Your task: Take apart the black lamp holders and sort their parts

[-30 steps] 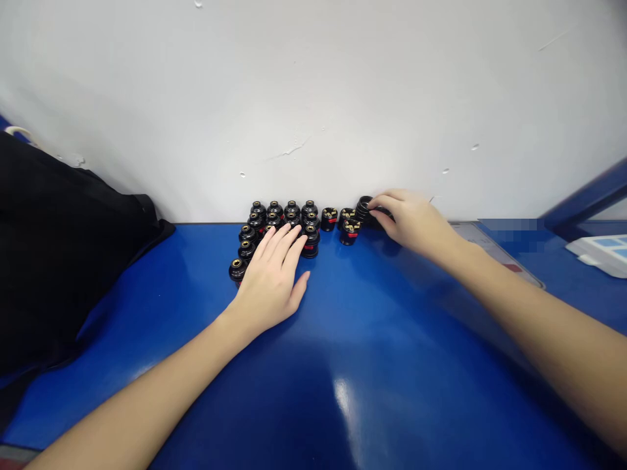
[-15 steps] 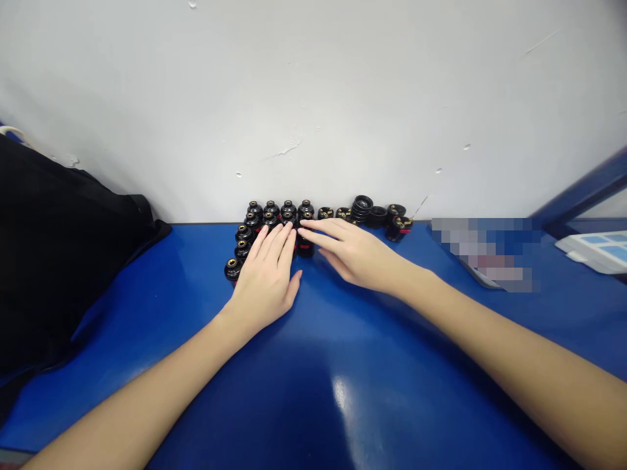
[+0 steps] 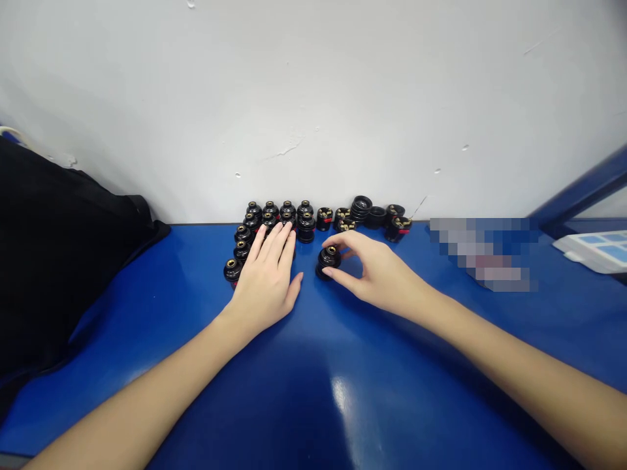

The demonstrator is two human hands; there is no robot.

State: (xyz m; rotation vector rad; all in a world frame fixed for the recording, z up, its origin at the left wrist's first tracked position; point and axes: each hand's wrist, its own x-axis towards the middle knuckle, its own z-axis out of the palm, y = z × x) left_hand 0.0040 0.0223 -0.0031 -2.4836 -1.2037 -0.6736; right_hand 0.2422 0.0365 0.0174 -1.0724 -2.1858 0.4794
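My right hand (image 3: 375,267) grips a black lamp holder (image 3: 329,261) between thumb and fingers, its domed cap with a brass-lined hole facing up. It stands upright at the blue tabletop, apart from the others. My left hand (image 3: 267,274) lies flat with fingers stretched over a block of similar domed lamp holders (image 3: 241,250), hiding part of them. One more domed lamp holder (image 3: 305,228) shows just past the left fingertips. Behind my right hand are short black socket bodies (image 3: 324,219) with brass contacts on top and red marks on the side.
Black ribbed threaded shells (image 3: 362,209) stand by the white wall (image 3: 313,98), with another socket body (image 3: 399,230) to their right. A black cloth bag (image 3: 63,261) fills the left side of the blue table (image 3: 274,405). A white-and-blue case (image 3: 597,251) lies far right.
My right hand came from the ribbed shells at the right to the block, then drew a lamp holder out to the right and toward me. My left hand stayed over the block.
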